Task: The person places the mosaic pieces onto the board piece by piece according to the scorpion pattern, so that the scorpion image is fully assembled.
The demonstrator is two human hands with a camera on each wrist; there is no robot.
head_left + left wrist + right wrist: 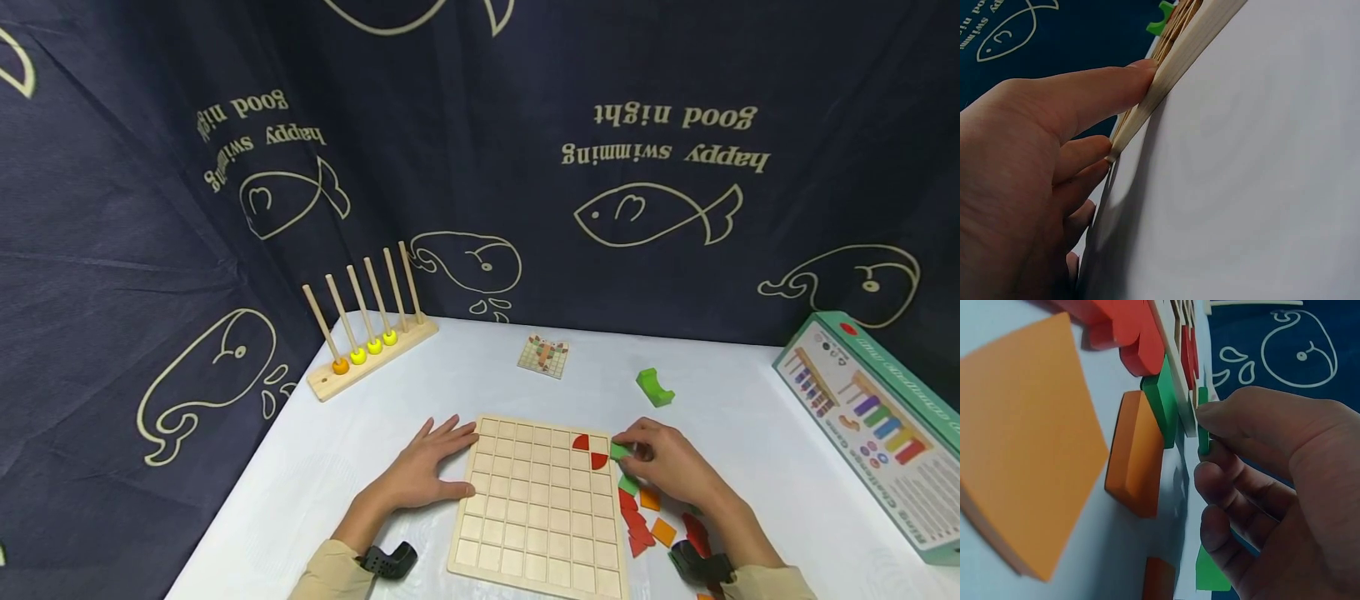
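Note:
A wooden grid board (517, 492) lies on the white table, with two red quarter-round tiles (598, 461) in its far right cells. My left hand (420, 468) rests at the board's left edge, fingers extended and spread, its thumb touching the rim (1175, 62) in the left wrist view. Thumb and fingertip of my right hand (671, 460) pinch a thin green tile (1204, 428) by the board's far right corner. Below that hand lie another green tile (628, 485), several red pieces (636, 525) and orange square tiles (663, 532). The right palm partly hides some loose pieces.
A wooden peg rack (375, 358) with orange and yellow beads stands at the back left. Beyond the board lie a small pattern card (543, 357) and a green curved block (655, 388). A game box (873, 433) stands at the right, before dark fabric.

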